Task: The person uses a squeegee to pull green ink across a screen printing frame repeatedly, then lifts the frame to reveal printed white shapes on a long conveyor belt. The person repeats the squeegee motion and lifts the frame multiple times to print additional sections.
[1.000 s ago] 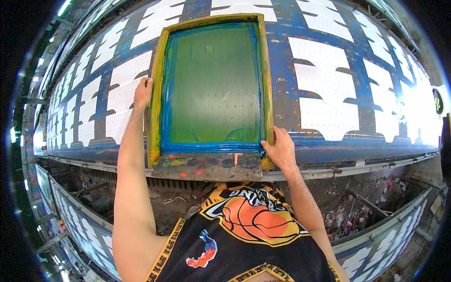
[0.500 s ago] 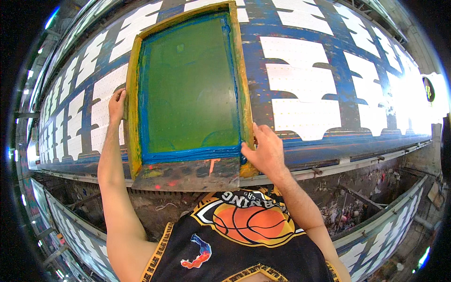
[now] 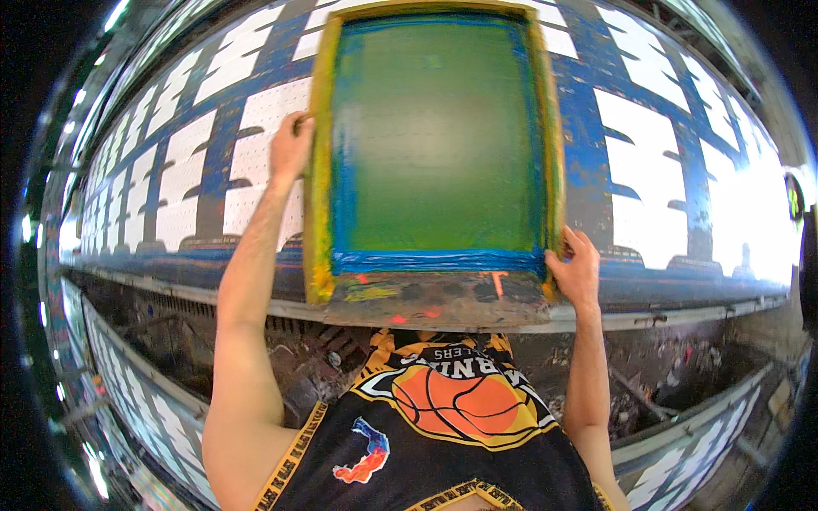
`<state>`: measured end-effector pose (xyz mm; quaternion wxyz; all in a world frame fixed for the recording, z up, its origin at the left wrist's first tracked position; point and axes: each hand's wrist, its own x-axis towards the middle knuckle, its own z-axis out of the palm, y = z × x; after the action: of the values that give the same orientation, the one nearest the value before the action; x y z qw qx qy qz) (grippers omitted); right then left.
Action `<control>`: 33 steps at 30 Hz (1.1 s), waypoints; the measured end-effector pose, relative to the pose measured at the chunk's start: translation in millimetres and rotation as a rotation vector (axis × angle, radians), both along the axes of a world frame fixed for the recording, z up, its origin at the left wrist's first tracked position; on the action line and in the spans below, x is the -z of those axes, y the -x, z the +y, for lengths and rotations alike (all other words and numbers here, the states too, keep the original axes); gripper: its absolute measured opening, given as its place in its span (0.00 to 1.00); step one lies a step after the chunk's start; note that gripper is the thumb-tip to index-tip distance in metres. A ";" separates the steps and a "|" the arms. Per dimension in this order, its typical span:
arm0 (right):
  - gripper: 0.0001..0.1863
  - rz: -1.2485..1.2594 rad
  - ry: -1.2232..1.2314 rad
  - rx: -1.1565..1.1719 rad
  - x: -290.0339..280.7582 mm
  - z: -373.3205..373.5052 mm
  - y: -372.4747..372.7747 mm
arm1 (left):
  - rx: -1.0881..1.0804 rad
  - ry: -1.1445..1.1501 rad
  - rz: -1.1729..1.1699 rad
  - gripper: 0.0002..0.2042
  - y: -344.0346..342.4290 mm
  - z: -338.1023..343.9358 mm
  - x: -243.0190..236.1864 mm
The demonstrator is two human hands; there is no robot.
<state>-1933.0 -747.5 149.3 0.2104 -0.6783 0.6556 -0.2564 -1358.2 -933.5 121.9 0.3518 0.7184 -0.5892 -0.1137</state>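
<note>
A screen-printing frame (image 3: pixel 434 153) is before me over the long table. It has yellow-stained side bars, a green mesh with blue edging and a dark paint-spotted strip (image 3: pixel 434 300) along its near end. My left hand (image 3: pixel 292 140) is closed at the frame's left bar, partway up, with its fingertips partly hidden. At the lower right corner, my right hand (image 3: pixel 578 264) grips the right bar, thumb on its top side. Cut white pieces (image 3: pixel 635 170) with notched outlines lie in rows on both sides of the frame. What is under the frame is hidden.
The dark, blue-stained printing table (image 3: pixel 588 162) runs across the view, with a metal rail (image 3: pixel 648 318) along its near edge. Below that rail lies a littered gap (image 3: pixel 656 366). A second table with white pieces (image 3: pixel 153 409) stands behind me.
Both hands have carried the screen-printing frame to the right along the table. Its earlier tilt has straightened, and white pieces to its left that it had covered now show.
</note>
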 end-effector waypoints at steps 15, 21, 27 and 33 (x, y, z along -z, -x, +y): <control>0.30 -0.065 -0.081 -0.023 25.2 20.2 84.1 | -0.053 -0.141 -0.062 0.20 104.2 10.1 5.2; 0.30 -0.031 -0.233 -0.019 24.4 13.6 88.1 | -0.042 -0.240 -0.110 0.23 107.4 3.6 21.9; 0.26 0.097 -0.010 -0.128 -22.3 14.7 61.8 | 0.029 -0.357 -0.134 0.26 98.9 -7.7 25.9; 0.28 -0.005 -0.117 -0.878 -62.7 49.8 -45.1 | 0.024 -0.351 -0.186 0.27 94.9 -12.4 22.8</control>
<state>-1887.9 -697.7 212.0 0.3390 -0.8789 0.3182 -0.1068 -1453.1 -945.9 99.1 0.1639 0.7691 -0.5989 -0.1518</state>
